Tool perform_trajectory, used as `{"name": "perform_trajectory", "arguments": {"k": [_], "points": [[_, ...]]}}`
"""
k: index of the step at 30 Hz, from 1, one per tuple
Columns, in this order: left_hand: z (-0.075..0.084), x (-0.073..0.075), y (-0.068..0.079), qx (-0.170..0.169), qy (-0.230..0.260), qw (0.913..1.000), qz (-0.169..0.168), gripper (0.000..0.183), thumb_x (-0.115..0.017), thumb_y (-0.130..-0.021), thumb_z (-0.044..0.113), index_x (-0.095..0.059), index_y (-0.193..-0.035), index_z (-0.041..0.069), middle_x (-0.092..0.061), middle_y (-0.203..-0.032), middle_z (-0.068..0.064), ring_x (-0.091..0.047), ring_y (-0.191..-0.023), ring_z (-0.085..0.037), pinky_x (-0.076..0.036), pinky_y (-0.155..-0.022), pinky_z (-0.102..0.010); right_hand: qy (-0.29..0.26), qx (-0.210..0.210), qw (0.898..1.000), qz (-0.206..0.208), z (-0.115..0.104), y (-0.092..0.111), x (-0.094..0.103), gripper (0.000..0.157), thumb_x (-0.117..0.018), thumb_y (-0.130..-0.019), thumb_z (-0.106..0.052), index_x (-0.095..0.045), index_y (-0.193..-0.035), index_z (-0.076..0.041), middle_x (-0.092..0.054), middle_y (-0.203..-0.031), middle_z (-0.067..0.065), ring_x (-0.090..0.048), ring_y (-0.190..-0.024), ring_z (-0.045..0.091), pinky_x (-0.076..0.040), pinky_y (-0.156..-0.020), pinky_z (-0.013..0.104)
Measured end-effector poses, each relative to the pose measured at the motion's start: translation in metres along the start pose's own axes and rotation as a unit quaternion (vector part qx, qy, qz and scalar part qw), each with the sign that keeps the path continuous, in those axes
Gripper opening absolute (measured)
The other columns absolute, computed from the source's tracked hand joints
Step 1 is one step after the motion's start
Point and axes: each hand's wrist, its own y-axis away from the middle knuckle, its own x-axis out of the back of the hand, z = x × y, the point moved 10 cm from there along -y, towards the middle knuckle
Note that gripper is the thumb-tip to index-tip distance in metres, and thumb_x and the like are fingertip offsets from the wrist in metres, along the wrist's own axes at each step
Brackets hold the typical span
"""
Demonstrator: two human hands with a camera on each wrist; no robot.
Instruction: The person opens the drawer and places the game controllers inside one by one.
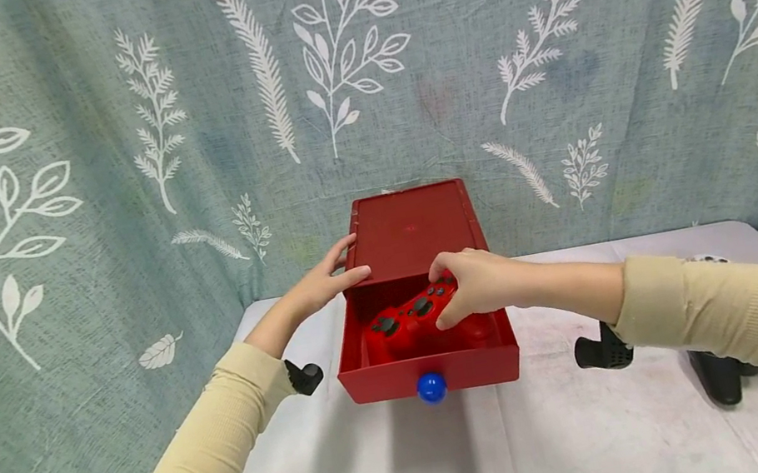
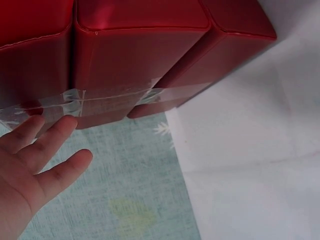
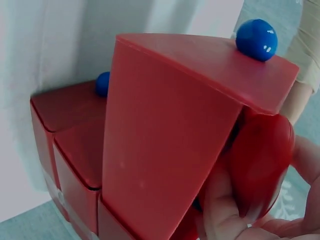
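Note:
A red drawer unit (image 1: pixel 416 230) stands at the table's back, its top drawer (image 1: pixel 404 378) pulled out by a blue knob (image 1: pixel 432 388). Inside lies a red game controller (image 1: pixel 402 325) with dark thumbsticks, tilted up to the right. My right hand (image 1: pixel 482 282) grips its right end, thumb and fingers around the rounded handle (image 3: pixel 262 165), which shows beside the drawer wall in the right wrist view. My left hand (image 1: pixel 326 281) is at the unit's upper left side, fingers spread and fingertips near its edge; three of its fingers (image 2: pixel 60 170) show in the left wrist view.
Lower drawers sit closed beneath, one with a blue knob (image 3: pixel 102 84). Clear tape (image 2: pixel 110 97) runs across the unit. A green curtain (image 1: pixel 507 11) with white leaves hangs right behind. A black object (image 1: pixel 718 377) lies on the white table (image 1: pixel 575 439) at right, partly under my sleeve.

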Motion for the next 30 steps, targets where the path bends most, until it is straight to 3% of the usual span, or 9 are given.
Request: {"name": "perform_trajectory", "arguments": {"k": [6, 13, 20, 30], "points": [[-0.002, 0.000, 0.000, 0.005, -0.002, 1.0000, 0.000, 0.073, -0.049, -0.091, 0.037, -0.005, -0.148, 0.025, -0.018, -0.148, -0.019, -0.022, -0.135, -0.036, -0.025, -0.102, -0.056, -0.002, -0.018, 0.999, -0.032, 0.004, -0.002, -0.007, 0.061, -0.075, -0.073, -0.023, -0.047, -0.125, -0.012, -0.053, -0.116, 0.007, -0.048, -0.107, 0.022, -0.047, -0.077, 0.034], [0.000, -0.001, 0.000, 0.006, 0.003, 1.0000, 0.001, 0.072, -0.048, -0.091, 0.036, -0.005, -0.148, 0.025, -0.019, -0.147, -0.019, -0.023, -0.134, -0.036, -0.025, -0.101, -0.057, -0.015, -0.039, 0.996, -0.078, 0.010, -0.008, -0.018, 0.067, -0.076, -0.072, -0.020, -0.044, -0.131, -0.011, -0.049, -0.118, 0.009, -0.048, -0.105, 0.022, -0.050, -0.068, 0.030], [-0.002, -0.001, 0.000, 0.010, 0.006, 0.9999, 0.000, 0.071, -0.047, -0.093, 0.034, -0.004, -0.148, 0.026, -0.018, -0.148, -0.019, -0.022, -0.134, -0.036, -0.024, -0.101, -0.059, 0.033, -0.056, 0.992, -0.110, 0.012, -0.014, -0.030, 0.066, -0.075, -0.073, -0.021, -0.044, -0.131, -0.014, -0.048, -0.120, 0.007, -0.052, -0.095, 0.019, -0.051, -0.063, 0.028], [-0.002, -0.001, -0.002, -0.001, 0.009, 1.0000, -0.001, 0.073, -0.048, -0.091, 0.037, -0.004, -0.148, 0.025, -0.022, -0.146, -0.019, -0.027, -0.132, -0.035, -0.026, -0.101, -0.056, 0.067, -0.056, 0.991, -0.103, 0.018, -0.017, -0.036, 0.059, -0.073, -0.076, -0.019, -0.047, -0.128, -0.014, -0.052, -0.112, 0.007, -0.047, -0.103, 0.020, -0.050, -0.071, 0.029]]}}
